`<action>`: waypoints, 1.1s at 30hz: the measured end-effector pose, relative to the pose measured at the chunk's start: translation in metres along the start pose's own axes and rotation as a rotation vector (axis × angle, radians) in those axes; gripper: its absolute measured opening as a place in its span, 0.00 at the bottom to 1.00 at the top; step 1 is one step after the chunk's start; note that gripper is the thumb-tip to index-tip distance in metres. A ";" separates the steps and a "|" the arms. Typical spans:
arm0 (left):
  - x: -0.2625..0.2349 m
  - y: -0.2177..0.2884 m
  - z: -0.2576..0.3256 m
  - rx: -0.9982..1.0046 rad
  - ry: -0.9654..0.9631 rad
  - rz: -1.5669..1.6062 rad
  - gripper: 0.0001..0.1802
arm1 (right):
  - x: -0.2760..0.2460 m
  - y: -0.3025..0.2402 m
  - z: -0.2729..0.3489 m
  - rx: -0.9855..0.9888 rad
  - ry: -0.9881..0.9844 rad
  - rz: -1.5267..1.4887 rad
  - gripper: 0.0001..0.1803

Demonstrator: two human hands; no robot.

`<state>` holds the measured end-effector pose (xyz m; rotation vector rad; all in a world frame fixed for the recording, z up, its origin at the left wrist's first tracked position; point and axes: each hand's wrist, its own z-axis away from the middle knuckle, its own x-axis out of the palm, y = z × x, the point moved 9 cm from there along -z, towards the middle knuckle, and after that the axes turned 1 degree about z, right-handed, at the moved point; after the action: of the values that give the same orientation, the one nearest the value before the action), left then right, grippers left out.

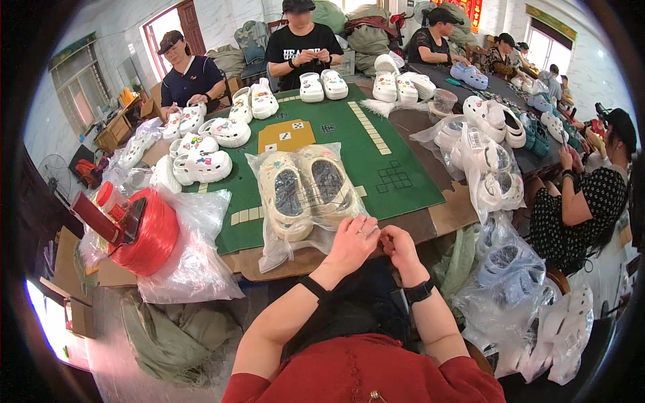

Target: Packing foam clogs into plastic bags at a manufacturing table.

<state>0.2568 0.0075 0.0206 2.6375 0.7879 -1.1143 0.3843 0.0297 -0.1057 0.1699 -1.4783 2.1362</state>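
A pair of beige clogs (290, 209) lies in a clear plastic bag (269, 252) on the green mat in front of me. My left hand (354, 240), with a ring on one finger, is at the bag's near right corner, its fingers bent. Close beside it, almost touching, my right hand (400, 250) has its fingers curled in a pinch. Whatever lies between the fingertips of either hand is too small or hidden to make out. A black band circles my left wrist, and a dark watch my right.
White clogs with charms (201, 166) line the mat's (403, 191) far and left edges. Red twine (151, 232) carries a phone at left. Bagged white clogs (494, 161) sit at right, with bagged bluish clogs (504, 269) below. Several people work around the tables.
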 end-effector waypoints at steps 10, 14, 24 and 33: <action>-0.040 -0.031 0.031 -0.029 -0.004 -0.099 0.12 | -0.004 0.000 -0.006 0.024 -0.037 -0.165 0.10; -0.072 -0.052 0.069 -0.143 -0.023 -0.162 0.14 | -0.001 -0.001 -0.002 -0.004 -0.051 -0.135 0.10; -0.121 -0.071 0.101 -0.246 -0.030 -0.239 0.14 | -0.002 0.000 -0.005 -0.043 -0.058 -0.086 0.10; -0.140 -0.078 0.117 -0.328 0.008 -0.270 0.12 | -0.002 0.001 -0.008 -0.060 -0.088 -0.112 0.09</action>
<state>0.0622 -0.0239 0.0408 2.3134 1.2397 -0.9353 0.3870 0.0359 -0.1099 0.3206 -1.5435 2.0155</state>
